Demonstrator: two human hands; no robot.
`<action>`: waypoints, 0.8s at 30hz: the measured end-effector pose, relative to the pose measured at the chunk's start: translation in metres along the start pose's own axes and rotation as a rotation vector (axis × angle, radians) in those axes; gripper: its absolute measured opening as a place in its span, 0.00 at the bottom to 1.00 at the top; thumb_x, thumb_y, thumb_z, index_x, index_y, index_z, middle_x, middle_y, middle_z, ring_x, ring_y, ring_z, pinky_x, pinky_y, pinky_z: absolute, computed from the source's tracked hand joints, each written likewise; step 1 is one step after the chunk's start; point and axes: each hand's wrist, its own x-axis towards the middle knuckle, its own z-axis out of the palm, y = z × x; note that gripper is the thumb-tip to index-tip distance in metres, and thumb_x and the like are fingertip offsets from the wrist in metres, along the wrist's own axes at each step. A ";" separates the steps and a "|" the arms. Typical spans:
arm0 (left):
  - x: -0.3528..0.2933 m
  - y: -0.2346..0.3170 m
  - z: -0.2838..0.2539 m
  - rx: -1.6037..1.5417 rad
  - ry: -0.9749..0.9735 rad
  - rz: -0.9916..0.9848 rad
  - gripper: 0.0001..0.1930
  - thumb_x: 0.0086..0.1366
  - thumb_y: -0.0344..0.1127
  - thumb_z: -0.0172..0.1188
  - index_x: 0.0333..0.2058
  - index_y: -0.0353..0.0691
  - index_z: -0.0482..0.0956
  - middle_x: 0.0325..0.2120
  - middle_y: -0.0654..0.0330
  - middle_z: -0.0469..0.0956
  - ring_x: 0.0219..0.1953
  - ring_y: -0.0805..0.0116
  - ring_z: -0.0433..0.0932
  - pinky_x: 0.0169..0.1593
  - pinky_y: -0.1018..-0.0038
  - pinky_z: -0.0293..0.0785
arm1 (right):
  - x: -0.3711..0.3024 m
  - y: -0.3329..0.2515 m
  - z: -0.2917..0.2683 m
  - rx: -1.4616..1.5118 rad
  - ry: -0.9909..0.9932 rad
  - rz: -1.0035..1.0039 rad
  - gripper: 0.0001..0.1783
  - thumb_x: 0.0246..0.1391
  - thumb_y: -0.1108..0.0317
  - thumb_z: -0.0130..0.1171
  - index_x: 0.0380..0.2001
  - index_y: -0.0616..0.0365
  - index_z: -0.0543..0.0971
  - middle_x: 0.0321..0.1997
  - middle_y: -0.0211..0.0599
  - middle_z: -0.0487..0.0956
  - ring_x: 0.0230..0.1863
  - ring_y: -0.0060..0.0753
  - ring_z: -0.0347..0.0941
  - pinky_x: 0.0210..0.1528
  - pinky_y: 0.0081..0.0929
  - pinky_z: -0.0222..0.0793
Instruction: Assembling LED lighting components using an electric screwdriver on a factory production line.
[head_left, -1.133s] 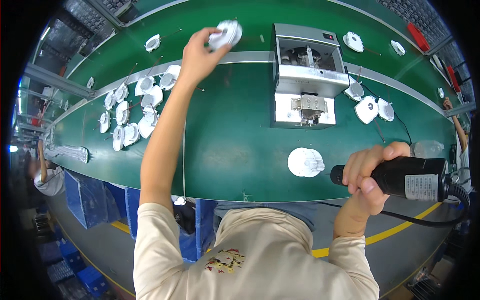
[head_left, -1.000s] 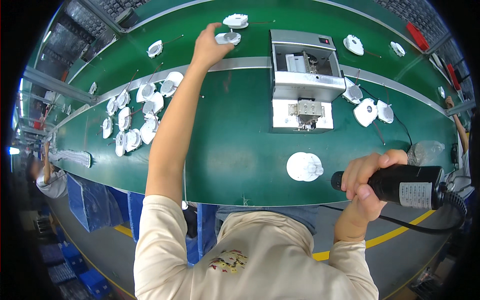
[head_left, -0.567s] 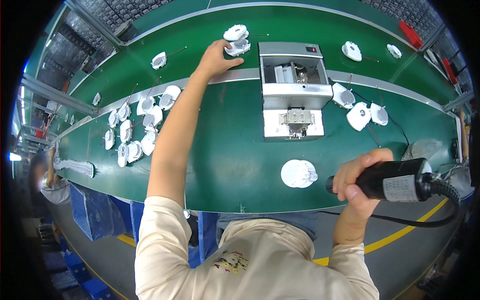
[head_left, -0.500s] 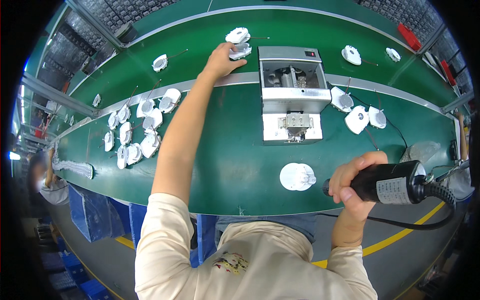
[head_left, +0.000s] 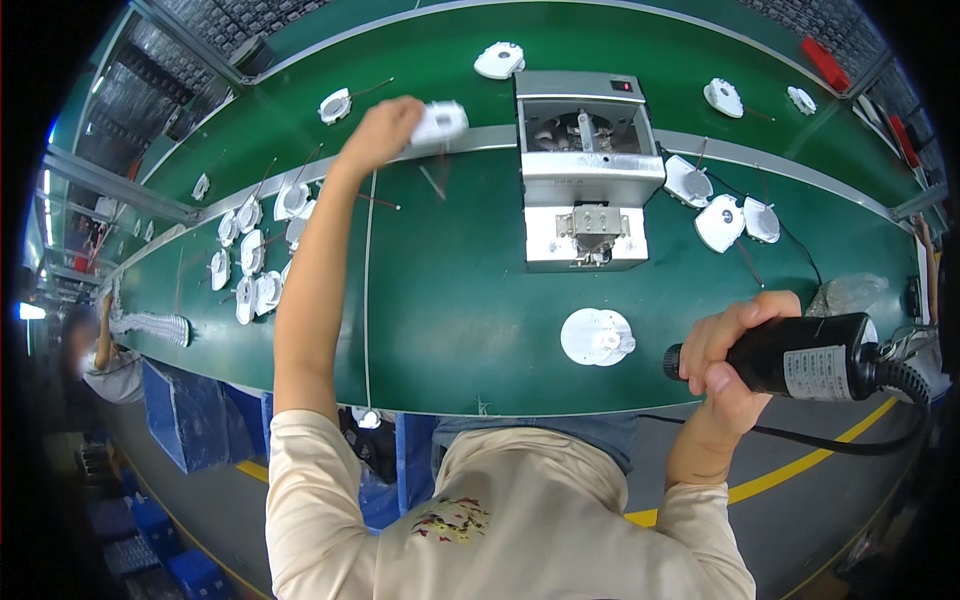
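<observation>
My left hand [head_left: 385, 132] is closed on the edge of a white plastic housing [head_left: 441, 122], blurred by motion, over the metal rail between the far green strip and the near bench. A thin wire seems to hang beneath it. My right hand [head_left: 735, 350] wraps round a black electric screwdriver [head_left: 800, 357], its tip end pointing left above the bench's front edge. Between my hands on the green bench lies a white round fixture [head_left: 597, 337]. Behind the fixture stands a metal screw feeder [head_left: 585, 170] with a window in its top.
Several white housings with wires are grouped at the left [head_left: 252, 252], partly behind my left forearm, and others at the right [head_left: 722, 222]. More lie on the far strip [head_left: 499, 60]. A clear plastic bag [head_left: 850, 295] sits at the right. Another person [head_left: 110, 365] is at far left.
My left hand has lifted a white housing off the far strip and moved left and nearer with it. The screwdriver in my right hand has shifted slightly right.
</observation>
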 end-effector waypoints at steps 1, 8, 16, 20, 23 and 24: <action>-0.016 0.002 0.009 0.135 -0.041 0.122 0.18 0.66 0.40 0.45 0.39 0.30 0.76 0.30 0.46 0.78 0.32 0.48 0.78 0.38 0.63 0.73 | 0.001 0.001 0.000 0.005 -0.008 0.000 0.25 0.38 0.78 0.59 0.41 0.60 0.61 0.15 0.31 0.66 0.14 0.23 0.62 0.20 0.22 0.66; -0.091 0.047 0.012 0.000 -0.033 0.295 0.13 0.47 0.30 0.52 0.34 0.36 0.73 0.53 0.50 0.67 0.56 0.50 0.66 0.57 0.63 0.65 | -0.002 0.009 0.004 0.000 -0.106 -0.024 0.25 0.39 0.76 0.58 0.43 0.60 0.60 0.16 0.32 0.65 0.12 0.22 0.61 0.17 0.21 0.63; -0.079 0.055 0.005 0.091 -0.129 0.254 0.18 0.40 0.34 0.64 0.34 0.40 0.72 0.38 0.52 0.69 0.45 0.51 0.71 0.46 0.64 0.70 | -0.006 0.006 0.005 0.034 -0.051 0.003 0.27 0.39 0.77 0.62 0.42 0.60 0.60 0.15 0.31 0.65 0.13 0.24 0.62 0.18 0.22 0.64; -0.011 -0.010 -0.025 0.217 0.404 0.039 0.29 0.49 0.45 0.61 0.53 0.53 0.69 0.44 0.43 0.70 0.45 0.42 0.70 0.51 0.58 0.69 | 0.003 0.008 0.001 0.038 -0.104 -0.050 0.26 0.41 0.77 0.61 0.43 0.59 0.60 0.16 0.32 0.65 0.12 0.25 0.61 0.17 0.23 0.62; 0.053 -0.091 -0.040 0.384 0.465 -0.205 0.30 0.54 0.50 0.56 0.58 0.59 0.66 0.47 0.41 0.68 0.47 0.38 0.68 0.52 0.55 0.68 | 0.017 0.012 -0.003 -0.019 -0.120 -0.068 0.27 0.43 0.77 0.60 0.45 0.59 0.59 0.17 0.33 0.65 0.12 0.25 0.61 0.18 0.25 0.63; 0.076 -0.102 -0.039 0.464 0.447 -0.265 0.29 0.56 0.53 0.53 0.58 0.62 0.65 0.49 0.40 0.67 0.49 0.37 0.66 0.53 0.53 0.67 | 0.021 0.009 -0.007 -0.046 -0.095 -0.084 0.27 0.44 0.77 0.60 0.46 0.59 0.59 0.17 0.33 0.65 0.11 0.25 0.60 0.18 0.26 0.63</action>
